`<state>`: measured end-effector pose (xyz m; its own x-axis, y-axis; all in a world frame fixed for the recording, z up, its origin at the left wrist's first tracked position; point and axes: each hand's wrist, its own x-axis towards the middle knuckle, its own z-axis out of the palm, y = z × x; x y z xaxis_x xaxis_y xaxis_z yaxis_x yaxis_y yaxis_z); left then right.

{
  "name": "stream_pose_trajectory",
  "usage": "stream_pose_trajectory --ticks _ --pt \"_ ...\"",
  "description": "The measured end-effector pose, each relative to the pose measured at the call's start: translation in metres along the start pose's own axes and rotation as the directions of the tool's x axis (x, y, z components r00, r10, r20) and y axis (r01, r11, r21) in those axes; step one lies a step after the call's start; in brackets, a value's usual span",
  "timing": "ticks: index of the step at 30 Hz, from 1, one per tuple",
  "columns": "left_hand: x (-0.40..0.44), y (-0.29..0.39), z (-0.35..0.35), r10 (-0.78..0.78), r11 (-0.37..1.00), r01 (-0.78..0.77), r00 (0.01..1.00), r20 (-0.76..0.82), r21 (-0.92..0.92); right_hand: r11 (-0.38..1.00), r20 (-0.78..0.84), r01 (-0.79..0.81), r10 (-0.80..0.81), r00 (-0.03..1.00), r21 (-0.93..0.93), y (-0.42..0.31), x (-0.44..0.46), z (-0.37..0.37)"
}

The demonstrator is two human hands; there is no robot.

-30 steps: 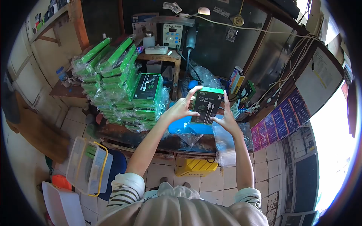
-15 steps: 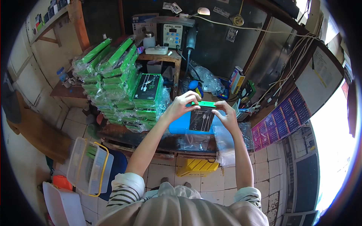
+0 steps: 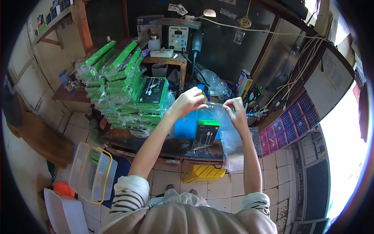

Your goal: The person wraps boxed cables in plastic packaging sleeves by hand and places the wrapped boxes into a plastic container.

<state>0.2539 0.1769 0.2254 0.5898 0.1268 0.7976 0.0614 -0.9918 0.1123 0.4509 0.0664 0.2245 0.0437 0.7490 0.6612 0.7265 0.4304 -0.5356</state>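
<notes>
A clear plastic bag (image 3: 212, 106) is stretched between my two hands by its upper edge. My left hand (image 3: 191, 102) pinches the bag's left corner, and my right hand (image 3: 235, 110) pinches the right one. Below them a small black box with a green top and a picture of a white cable (image 3: 206, 133) hangs upright, apparently inside the bag near its bottom. Behind the bag lies a blue mat (image 3: 185, 126) on the bench. Flat clear plastic bags (image 3: 235, 150) lie over the bench's front edge, below my right hand.
Left on the bench rises a tall stack of plastic-wrapped green and black boxes (image 3: 120, 85). A wooden stand (image 3: 182, 69) carries a soldering-type station (image 3: 178, 38). Tangled cables (image 3: 299, 66) hang at right. A yellow crate (image 3: 203, 174) and a clear bin (image 3: 91, 171) stand below.
The box has dropped from my fingers to lower in the bag. My hands now grip the bag's upper edge, with the fingers slightly higher and farther from the box.
</notes>
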Motion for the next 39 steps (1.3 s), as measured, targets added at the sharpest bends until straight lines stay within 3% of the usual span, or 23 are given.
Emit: stream_pose_trajectory --ticks 2,5,6,8,9,10,13,14,16,20,22,26,29,32,33,34,36,37,39 --pt "0.001 0.001 -0.002 -0.042 0.999 0.042 0.999 0.008 0.001 0.996 0.021 0.053 -0.052 0.998 -0.069 -0.005 0.007 -0.007" --pt "0.005 0.006 -0.004 -0.236 0.955 0.237 0.971 0.029 -0.175 0.953 0.071 0.188 -0.176 0.982 -0.237 -0.011 0.014 -0.016" --pt "0.005 0.006 -0.001 -0.235 0.955 0.237 0.971 0.031 -0.177 0.953 0.07 0.185 -0.174 0.982 -0.238 -0.013 0.017 -0.016" --pt "0.003 0.004 0.008 -0.253 0.926 0.177 0.947 -0.198 -0.333 0.986 0.045 0.09 -0.085 0.995 -0.14 -0.021 0.023 -0.017" --pt "-0.002 0.005 0.018 -0.384 0.827 0.21 0.889 -0.25 -0.522 0.997 0.043 0.031 -0.028 0.999 -0.074 -0.03 0.026 -0.018" --pt "-0.009 0.008 0.027 -0.494 0.689 0.239 0.845 -0.203 -0.684 0.997 0.039 0.028 -0.025 0.999 -0.076 -0.033 0.029 -0.017" --pt "-0.037 0.007 0.052 -0.597 0.506 0.435 0.8 0.061 -0.745 0.999 -0.008 0.04 -0.04 0.999 0.019 -0.038 0.037 -0.016" --pt "-0.043 0.005 0.063 -0.616 0.558 0.467 0.787 0.035 -0.685 0.999 -0.009 0.045 -0.045 0.999 0.016 -0.038 0.039 -0.017" --pt "-0.052 0.002 0.071 -0.627 0.415 0.534 0.755 0.194 -0.737 1.0 -0.023 0.002 -0.002 1.0 0.003 -0.034 0.041 -0.02" --pt "-0.048 0.007 0.08 -0.682 0.304 0.478 0.713 0.161 -0.824 0.999 -0.071 0.033 -0.032 0.997 0.016 -0.004 0.031 -0.012" --pt "-0.044 0.008 0.078 -0.698 0.271 0.445 0.701 0.144 -0.854 0.927 -0.204 -0.18 0.255 0.945 0.328 0.001 0.015 -0.002" --pt "-0.043 0.004 0.072 -0.687 0.234 0.466 0.7 0.194 -0.853 0.708 0.163 -0.458 0.445 0.881 0.538 0.059 -0.036 0.032" --pt "-0.044 0.001 0.069 -0.677 0.177 0.454 0.7 0.227 -0.874 0.608 0.264 -0.535 0.481 0.836 0.587 0.055 -0.049 0.047" --pt "-0.045 0.004 0.065 -0.707 0.073 0.456 0.651 0.277 -0.887 0.556 0.173 -0.524 0.561 0.809 0.645 0.051 -0.048 0.056" --pt "-0.045 0.005 0.065 -0.727 0.013 0.44 0.621 0.294 -0.898 0.616 0.083 -0.49 0.569 0.818 0.617 0.045 -0.045 0.058" --pt "-0.047 0.007 0.066 -0.728 0.014 0.441 0.62 0.294 -0.897 0.614 0.084 -0.49 0.569 0.818 0.618 0.044 -0.045 0.06" --pt "-0.058 0.009 0.077 -0.786 0.112 0.492 0.576 0.226 -0.863 0.736 -0.031 -0.501 0.575 0.817 0.455 0.047 -0.044 0.063" --pt "-0.065 0.008 0.082 -0.761 0.286 0.574 0.623 0.183 -0.767 0.748 -0.06 -0.491 0.572 0.818 0.446 0.05 -0.044 0.066" --pt "-0.066 0.012 0.083 -0.804 0.273 0.645 0.56 0.199 -0.714 0.762 -0.084 -0.455 0.548 0.833 0.461 0.047 -0.044 0.069"
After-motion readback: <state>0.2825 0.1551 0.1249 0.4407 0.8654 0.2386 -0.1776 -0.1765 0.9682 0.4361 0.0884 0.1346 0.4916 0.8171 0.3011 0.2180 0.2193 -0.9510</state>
